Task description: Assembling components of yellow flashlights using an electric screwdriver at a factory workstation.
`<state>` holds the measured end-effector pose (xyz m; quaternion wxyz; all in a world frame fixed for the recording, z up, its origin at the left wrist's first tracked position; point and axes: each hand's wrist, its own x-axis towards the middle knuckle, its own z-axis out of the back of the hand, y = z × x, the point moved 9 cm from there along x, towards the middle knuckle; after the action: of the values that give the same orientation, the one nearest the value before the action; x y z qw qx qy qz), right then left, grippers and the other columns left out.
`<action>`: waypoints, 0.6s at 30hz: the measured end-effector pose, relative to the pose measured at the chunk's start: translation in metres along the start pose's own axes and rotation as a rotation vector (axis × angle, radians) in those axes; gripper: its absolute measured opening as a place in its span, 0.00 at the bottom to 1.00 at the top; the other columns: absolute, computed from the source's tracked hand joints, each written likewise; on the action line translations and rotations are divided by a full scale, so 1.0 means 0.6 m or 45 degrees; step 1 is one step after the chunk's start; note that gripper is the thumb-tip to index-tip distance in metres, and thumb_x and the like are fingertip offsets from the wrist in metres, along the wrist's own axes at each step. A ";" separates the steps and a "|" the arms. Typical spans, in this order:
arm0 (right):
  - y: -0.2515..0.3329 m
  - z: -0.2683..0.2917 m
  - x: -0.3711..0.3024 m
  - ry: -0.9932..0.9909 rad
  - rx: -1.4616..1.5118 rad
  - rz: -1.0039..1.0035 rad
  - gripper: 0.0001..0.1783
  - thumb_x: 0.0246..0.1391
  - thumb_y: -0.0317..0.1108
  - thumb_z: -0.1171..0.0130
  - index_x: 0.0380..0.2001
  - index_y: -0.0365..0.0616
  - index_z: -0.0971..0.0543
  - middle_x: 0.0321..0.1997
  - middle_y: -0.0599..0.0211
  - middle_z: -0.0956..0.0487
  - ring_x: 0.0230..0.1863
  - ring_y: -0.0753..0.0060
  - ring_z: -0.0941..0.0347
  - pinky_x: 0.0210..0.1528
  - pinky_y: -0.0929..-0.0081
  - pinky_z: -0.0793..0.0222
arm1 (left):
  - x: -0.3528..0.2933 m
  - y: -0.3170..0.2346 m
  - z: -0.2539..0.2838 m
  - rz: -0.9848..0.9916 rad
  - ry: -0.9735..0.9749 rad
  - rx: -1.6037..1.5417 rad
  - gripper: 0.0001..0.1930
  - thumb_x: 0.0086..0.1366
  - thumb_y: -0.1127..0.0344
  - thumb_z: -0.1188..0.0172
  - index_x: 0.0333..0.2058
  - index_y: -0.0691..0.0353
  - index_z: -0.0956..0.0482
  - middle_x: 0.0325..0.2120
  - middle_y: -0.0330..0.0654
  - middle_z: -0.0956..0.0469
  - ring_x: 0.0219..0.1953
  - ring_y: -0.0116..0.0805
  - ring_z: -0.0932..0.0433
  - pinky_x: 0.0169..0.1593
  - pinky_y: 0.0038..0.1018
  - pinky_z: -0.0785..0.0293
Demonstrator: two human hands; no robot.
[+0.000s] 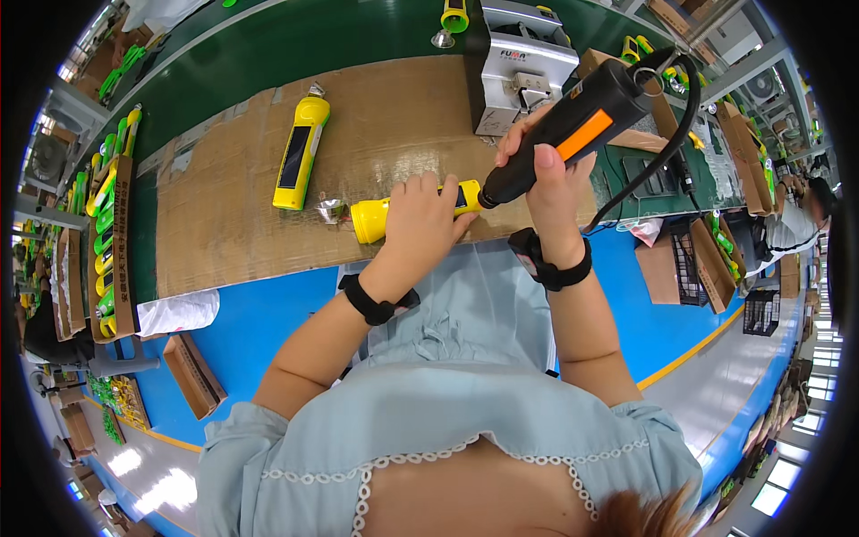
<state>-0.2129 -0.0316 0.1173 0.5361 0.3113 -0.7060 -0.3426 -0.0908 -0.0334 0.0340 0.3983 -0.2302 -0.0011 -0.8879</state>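
My left hand is wrapped over a yellow flashlight with a dark panel, lying on the cardboard sheet. In my right hand is a black electric screwdriver with an orange stripe. Its nose meets the narrow tail end of the flashlight; the exact tip contact is hidden. A shiny reflector cup lies beside the flashlight's wide head, seemingly joined to it by thin wire. Farther left, a second yellow-and-green flashlight rests with its panel up and a shiny piece at its far end.
Cardboard covers the green bench top. A grey metal machine stands at the back, with a yellow lamp part next to it. A cardboard box of green and yellow flashlights is at left. The screwdriver's black cord loops down at right.
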 end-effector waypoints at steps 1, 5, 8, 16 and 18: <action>-0.003 -0.004 0.001 0.046 0.114 -0.015 0.21 0.48 0.41 0.39 0.35 0.37 0.33 0.24 0.62 0.28 0.25 0.72 0.29 0.28 0.76 0.31 | 0.000 -0.001 0.000 -0.005 -0.001 -0.004 0.23 0.50 0.49 0.37 0.38 0.61 0.27 0.26 0.44 0.31 0.30 0.41 0.30 0.33 0.34 0.37; -0.004 -0.005 0.005 0.104 0.149 -0.023 0.22 0.46 0.42 0.37 0.36 0.37 0.33 0.24 0.61 0.28 0.25 0.71 0.28 0.28 0.76 0.30 | 0.004 0.000 0.001 0.008 -0.010 0.002 0.23 0.50 0.49 0.37 0.37 0.61 0.27 0.26 0.44 0.31 0.30 0.41 0.30 0.33 0.34 0.37; 0.018 0.016 0.021 -0.087 0.064 0.020 0.30 0.45 0.53 0.37 0.36 0.37 0.33 0.24 0.60 0.29 0.24 0.66 0.28 0.27 0.73 0.30 | 0.006 0.004 0.001 0.017 -0.018 0.011 0.23 0.49 0.48 0.37 0.36 0.60 0.26 0.26 0.44 0.31 0.30 0.41 0.30 0.34 0.34 0.37; 0.121 0.090 0.114 -0.384 -0.062 0.548 0.14 0.54 0.34 0.41 0.35 0.36 0.32 0.24 0.61 0.25 0.22 0.72 0.27 0.27 0.76 0.30 | 0.010 0.009 -0.004 0.055 0.018 -0.064 0.22 0.48 0.50 0.35 0.35 0.61 0.26 0.27 0.45 0.30 0.33 0.43 0.29 0.35 0.35 0.36; 0.100 0.104 0.139 -0.414 -0.082 0.551 0.14 0.52 0.31 0.39 0.35 0.35 0.32 0.25 0.62 0.25 0.22 0.73 0.27 0.27 0.77 0.30 | 0.012 0.006 -0.019 0.102 0.153 -0.025 0.21 0.46 0.52 0.33 0.34 0.61 0.25 0.29 0.46 0.30 0.34 0.44 0.29 0.38 0.36 0.34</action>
<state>-0.2972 -0.0552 0.1998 0.4860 0.0767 -0.8217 -0.2877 -0.0968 -0.0433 0.0261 0.4304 -0.1801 0.0409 -0.8835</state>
